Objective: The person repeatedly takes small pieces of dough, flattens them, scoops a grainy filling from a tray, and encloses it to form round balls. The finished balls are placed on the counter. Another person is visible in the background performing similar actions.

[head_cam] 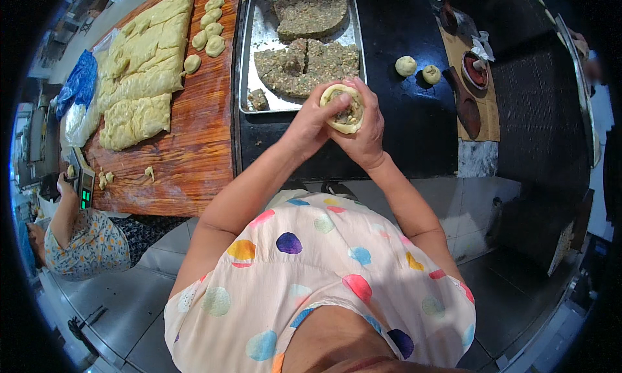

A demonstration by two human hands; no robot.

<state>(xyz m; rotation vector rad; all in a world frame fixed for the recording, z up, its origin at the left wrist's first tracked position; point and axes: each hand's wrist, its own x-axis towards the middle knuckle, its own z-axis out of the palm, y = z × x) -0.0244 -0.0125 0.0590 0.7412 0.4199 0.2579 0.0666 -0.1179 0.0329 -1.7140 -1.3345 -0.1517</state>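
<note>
Both hands are cupped around a round dough wrapper [358, 111] with a nutty, speckled filling [348, 114] inside. The thumb of my left hand [311, 118] presses on the filling in the dough's opening. My right hand [368, 132] wraps the far side and underside of the dough. Just beyond them lies a metal sheet tray [246, 76] bearing a cut slab of filling [335, 64], a larger rounded slab [311, 13] and a small lump [257, 100]. To the right, two filled dough balls [406, 66] rest on the black tabletop [413, 130].
On the wooden board [194, 154] at left lie a large dough sheet [146, 57] and several dough pieces [215, 46]. A co-worker [92, 246] has a hand at a digital scale [86, 183]. Cardboard [488, 115] at right holds a wooden spoon [467, 108] and a bowl of red paste [475, 71].
</note>
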